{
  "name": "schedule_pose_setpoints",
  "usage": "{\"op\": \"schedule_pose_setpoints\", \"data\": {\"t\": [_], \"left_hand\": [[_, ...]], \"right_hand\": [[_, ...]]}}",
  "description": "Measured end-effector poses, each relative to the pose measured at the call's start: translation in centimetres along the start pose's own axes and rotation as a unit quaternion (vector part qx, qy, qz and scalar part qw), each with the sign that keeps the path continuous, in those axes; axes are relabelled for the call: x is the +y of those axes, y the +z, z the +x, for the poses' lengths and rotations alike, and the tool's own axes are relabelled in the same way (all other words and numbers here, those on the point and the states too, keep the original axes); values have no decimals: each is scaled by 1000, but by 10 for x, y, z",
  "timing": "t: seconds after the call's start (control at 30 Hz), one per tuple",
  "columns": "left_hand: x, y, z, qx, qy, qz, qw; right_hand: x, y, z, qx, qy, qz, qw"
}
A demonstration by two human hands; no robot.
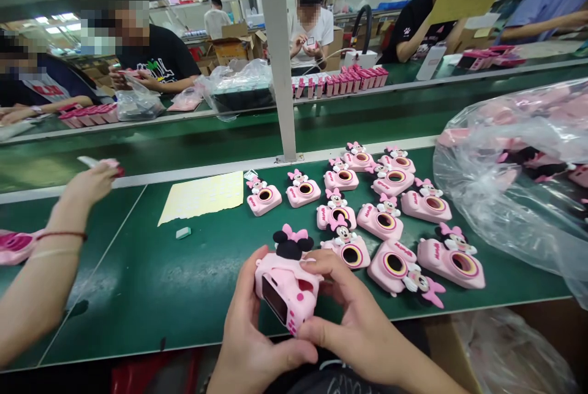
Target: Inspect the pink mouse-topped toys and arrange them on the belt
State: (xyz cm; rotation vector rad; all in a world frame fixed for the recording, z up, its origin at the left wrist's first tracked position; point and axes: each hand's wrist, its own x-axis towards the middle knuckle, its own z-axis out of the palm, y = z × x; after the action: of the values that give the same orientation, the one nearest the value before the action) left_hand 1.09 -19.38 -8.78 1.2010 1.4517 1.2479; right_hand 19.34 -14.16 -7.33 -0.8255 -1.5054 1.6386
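L hand [250,320] & R hand [353,302] gripped pink toy cam [289,287] securely at both sides, rear screen [274,299] unobstructed, over desk [138,296].

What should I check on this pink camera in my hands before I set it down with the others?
Grip: left hand and right hand both hold the pink Minnie Mouse camera: ok.
Pink bow and black ears: in place: ok.
Rear screen: dark, so working or not: cannot tell.
Front lens: faces away: cannot tell.
Layout on the green mat: one camera lies turned opposite to the others: not ok.
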Motion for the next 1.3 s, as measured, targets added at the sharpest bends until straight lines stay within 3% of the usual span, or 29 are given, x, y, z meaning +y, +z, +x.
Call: {"op": "schedule_pose_setpoints", "data": {"t": [0.13, 0.3, 0.57, 0.67, 0.83, 1.0, 1.2, 1.3], "left_hand": [[5, -4, -2, -26, -11, 58, 998], [4, -3, 2, 5, 17, 154, 988], [10, -6, 11, 31, 200, 273, 941], [12, -4, 14, 30, 184, 269, 945], [15, -3, 16, -11, 132, 253, 958], [20, 1, 18, -36, 141, 282, 948], [23, 13, 22, 28, 181, 337, 924], [24, 12, 22, -23, 149, 355, 923]], "right_hand": [[-5, 5, -9, 36, -42, -82, 995], [-7, 8, -12, 73, -74, -152, 983], [6, 14, -12, 103, -111, -168, 974], [12, 13, -10, 99, -107, -142, 979], [6, -1, -7, 42, -41, -92, 994], [2, -3, 0, 66, 12, -25, 997], [11, 0, 9, 85, 3, -1, 996], [8, -9, 8, 44, 44, 14, 998]]}}
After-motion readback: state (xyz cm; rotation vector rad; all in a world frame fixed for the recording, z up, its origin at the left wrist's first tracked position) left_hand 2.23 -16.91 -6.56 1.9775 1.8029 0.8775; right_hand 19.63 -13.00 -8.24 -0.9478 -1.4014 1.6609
